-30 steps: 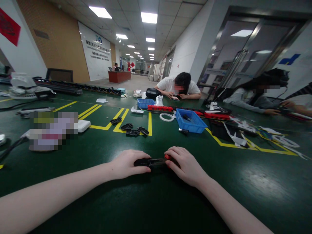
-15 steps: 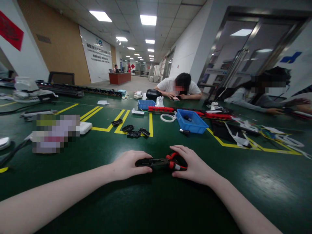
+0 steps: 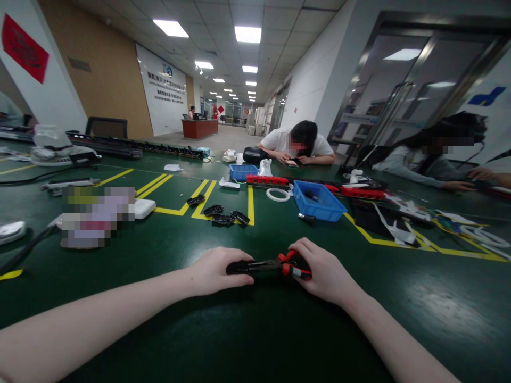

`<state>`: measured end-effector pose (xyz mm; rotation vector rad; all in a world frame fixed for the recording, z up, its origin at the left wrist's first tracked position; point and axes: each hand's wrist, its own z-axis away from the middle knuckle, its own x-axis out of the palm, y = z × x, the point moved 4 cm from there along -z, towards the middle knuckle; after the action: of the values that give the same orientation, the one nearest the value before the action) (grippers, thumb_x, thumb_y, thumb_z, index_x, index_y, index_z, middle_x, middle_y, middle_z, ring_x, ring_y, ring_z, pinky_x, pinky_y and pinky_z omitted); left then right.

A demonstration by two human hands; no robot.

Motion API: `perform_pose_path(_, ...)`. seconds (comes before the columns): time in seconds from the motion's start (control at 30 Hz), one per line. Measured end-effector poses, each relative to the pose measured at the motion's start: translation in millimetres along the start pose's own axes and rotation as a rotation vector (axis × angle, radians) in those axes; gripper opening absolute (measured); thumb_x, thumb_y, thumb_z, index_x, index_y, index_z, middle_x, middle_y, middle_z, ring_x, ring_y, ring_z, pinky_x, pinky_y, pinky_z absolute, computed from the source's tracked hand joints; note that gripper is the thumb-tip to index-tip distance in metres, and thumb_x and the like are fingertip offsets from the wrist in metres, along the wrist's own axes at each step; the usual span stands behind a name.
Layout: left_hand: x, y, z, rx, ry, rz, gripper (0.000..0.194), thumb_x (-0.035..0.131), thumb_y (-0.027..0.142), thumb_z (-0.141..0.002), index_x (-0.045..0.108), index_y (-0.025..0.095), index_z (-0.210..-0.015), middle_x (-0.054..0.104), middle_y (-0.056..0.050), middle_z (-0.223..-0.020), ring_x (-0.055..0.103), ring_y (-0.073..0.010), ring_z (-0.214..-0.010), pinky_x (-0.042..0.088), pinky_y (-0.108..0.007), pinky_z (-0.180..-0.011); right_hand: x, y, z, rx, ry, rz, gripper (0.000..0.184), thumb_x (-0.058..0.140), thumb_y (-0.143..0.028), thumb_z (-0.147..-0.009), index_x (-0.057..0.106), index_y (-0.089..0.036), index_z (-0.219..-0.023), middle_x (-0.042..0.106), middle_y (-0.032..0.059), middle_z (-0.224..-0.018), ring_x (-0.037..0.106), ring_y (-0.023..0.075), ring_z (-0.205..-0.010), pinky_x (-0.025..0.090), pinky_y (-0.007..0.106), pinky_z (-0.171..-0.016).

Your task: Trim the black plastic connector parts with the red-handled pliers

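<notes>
Red-handled pliers in right grip, Chinese lettering on white wall panel

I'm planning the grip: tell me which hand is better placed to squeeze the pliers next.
The right hand, most likely: it grips the red-and-black handles of the pliers, while the left hand holds a black piece at their other end.

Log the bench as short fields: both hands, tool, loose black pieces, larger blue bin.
Left hand: grips a black part
Right hand: holds red-and-black pliers by the handles
Pliers: jaws toward the black part; bite on it unclear
Black pieces: four, on the green table beyond the hands
Larger blue bin: right of those pieces, dark item inside
</notes>
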<state>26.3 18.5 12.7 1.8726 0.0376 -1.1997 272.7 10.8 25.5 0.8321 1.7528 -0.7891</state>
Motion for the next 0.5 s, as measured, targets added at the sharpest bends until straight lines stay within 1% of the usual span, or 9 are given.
perform_pose_path(0.1, -0.3, 0.2, 0.2, -0.003, 0.002, 0.0, 0.037, 0.064, 0.043, -0.091, 0.064, 0.022, -0.122, 0.071, -0.003, -0.109, 0.066, -0.0216, -0.093, 0.048, -0.031, -0.081, 0.7, -0.2, -0.6, -0.015, 0.026, 0.061, 0.037, 0.068, -0.026, -0.073, 0.058, -0.02, -0.108, 0.064, 0.0085, -0.108, 0.064, 0.0221, -0.087, 0.052, 0.036, -0.076)
perform_pose_path(0.23, -0.8, 1.1, 0.3, 0.003, 0.01, -0.001, 0.035, 0.064, 0.042, -0.091, 0.065, 0.023, -0.12, 0.071, -0.002, -0.108, 0.066, -0.0208, -0.092, 0.046, -0.029, -0.077, 0.2, 0.0, -1.9, -0.049, 0.093, 0.093, 0.04, 0.067, -0.024, -0.072, 0.056, -0.018, -0.11, 0.066, 0.0113, -0.108, 0.063, 0.0258, -0.095, 0.05, 0.04, -0.082)
perform_pose_path(0.33, -1.4, 1.9, -0.4, 0.002, 0.013, 0.002, 0.035, 0.064, 0.043, -0.091, 0.065, 0.022, -0.119, 0.071, -0.002, -0.105, 0.066, -0.0205, -0.09, 0.045, -0.029, -0.075, -1.2, 1.8, -2.0, -0.065, 0.138, 0.135, 0.041, 0.066, -0.024, -0.07, 0.056, -0.017, -0.11, 0.067, 0.012, -0.106, 0.062, 0.0275, -0.096, 0.048, 0.041, -0.083)
perform_pose_path(0.5, -1.9, 2.1, -1.3, -0.019, 0.016, 0.024, 0.035, 0.063, 0.043, -0.091, 0.065, 0.023, -0.12, 0.071, -0.002, -0.106, 0.066, -0.0203, -0.089, 0.045, -0.029, -0.074, -3.0, 2.1, -0.4, -0.089, 0.162, 0.175, 0.049, 0.066, -0.024, -0.071, 0.055, -0.018, -0.119, 0.067, 0.0108, -0.107, 0.062, 0.0279, -0.099, 0.045, 0.045, -0.091)
